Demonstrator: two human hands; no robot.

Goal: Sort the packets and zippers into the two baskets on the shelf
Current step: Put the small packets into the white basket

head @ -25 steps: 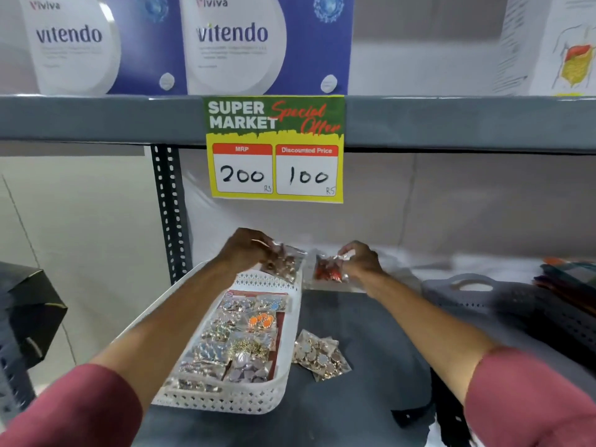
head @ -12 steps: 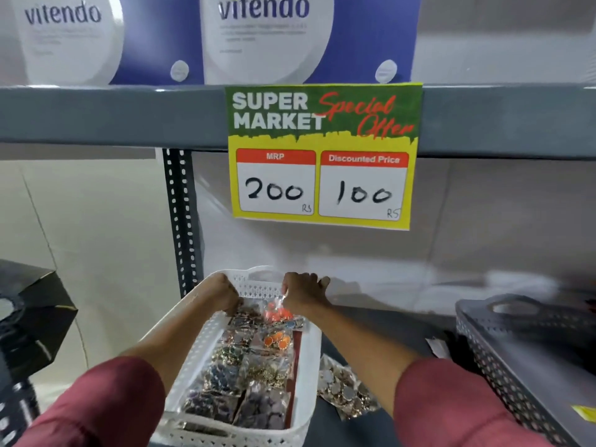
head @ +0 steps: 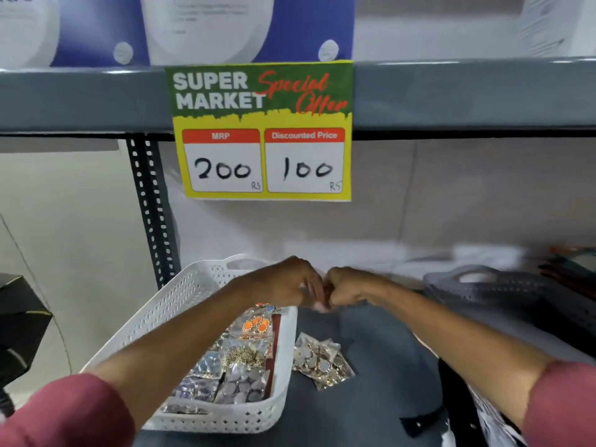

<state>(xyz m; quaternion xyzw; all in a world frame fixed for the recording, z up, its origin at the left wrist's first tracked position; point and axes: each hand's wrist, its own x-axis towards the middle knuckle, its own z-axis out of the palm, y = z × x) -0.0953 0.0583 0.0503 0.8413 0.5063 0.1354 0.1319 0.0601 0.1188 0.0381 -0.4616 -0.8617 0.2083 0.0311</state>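
Observation:
A white basket [head: 180, 295] stands at the left of the shelf with several clear packets [head: 248, 359] of small ornaments inside, one of them with orange pieces [head: 256, 325]. Two more packets [head: 319, 361] lie loose on the dark shelf just right of it. My left hand [head: 290, 285] and my right hand [head: 346, 290] meet knuckle to knuckle above the basket's far right corner. Both have curled fingers and are blurred. Whether anything sits between them is hidden. A grey basket [head: 483, 285] stands at the right, with dark zippers [head: 574, 262] behind it.
A grey upper shelf beam [head: 451, 95] runs overhead with a yellow and green price sign [head: 263, 130] hanging from it. A perforated upright post [head: 148, 208] stands behind the white basket. A black object [head: 19, 317] sits at the far left.
Both hands left the far end of the white basket and moved right, coming together at its far right corner. The orange packet now lies in the basket.

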